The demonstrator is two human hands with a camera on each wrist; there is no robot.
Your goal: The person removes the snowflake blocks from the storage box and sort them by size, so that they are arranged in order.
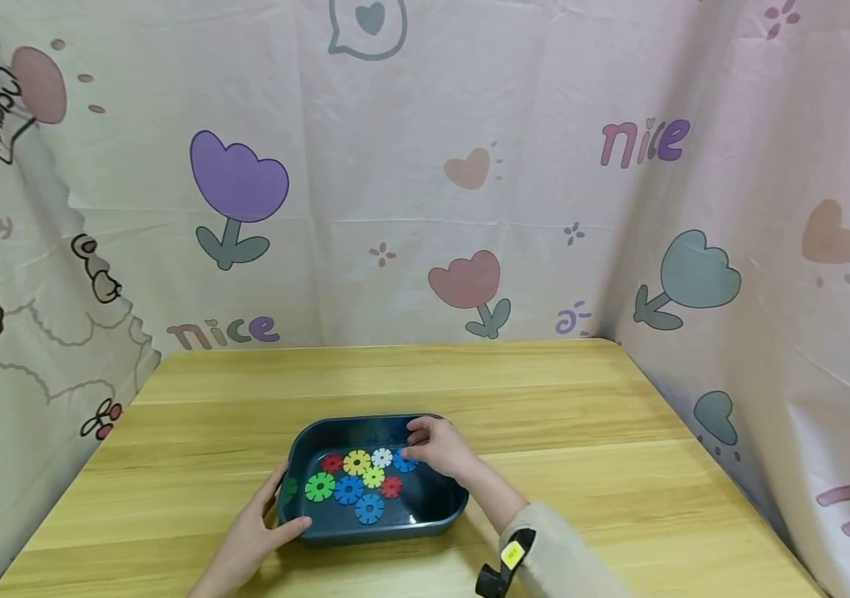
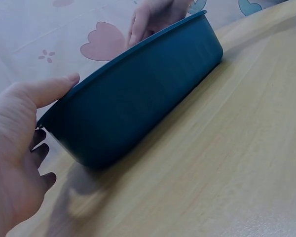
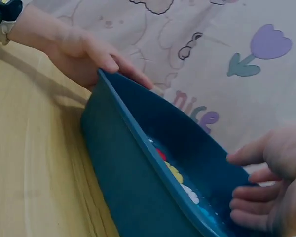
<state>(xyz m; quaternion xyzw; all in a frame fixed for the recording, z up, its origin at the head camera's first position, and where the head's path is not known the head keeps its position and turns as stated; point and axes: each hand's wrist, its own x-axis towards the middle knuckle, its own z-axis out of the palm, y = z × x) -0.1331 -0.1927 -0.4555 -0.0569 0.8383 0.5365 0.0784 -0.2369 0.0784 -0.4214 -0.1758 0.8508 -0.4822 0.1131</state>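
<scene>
A dark teal plastic tub (image 1: 365,534) stands on the table with several flat snowflake discs lying on its floor. Among them are a green disc (image 1: 320,487), a yellow disc (image 1: 356,462), a white disc (image 1: 381,458) and a red disc (image 1: 390,486). My left hand (image 1: 248,531) holds the tub's near left corner, thumb on the rim and fingers along the outside. Over the right part of the tub is my right hand (image 1: 441,448), fingers loosely bent and apart, near a blue disc (image 1: 405,461). In the right wrist view that hand (image 3: 274,190) shows nothing between its fingers.
The wooden table (image 1: 582,465) spreads around the tub. A printed curtain (image 1: 365,291) closes off the back and both sides. My right wrist carries a black strap with a camera (image 1: 495,577).
</scene>
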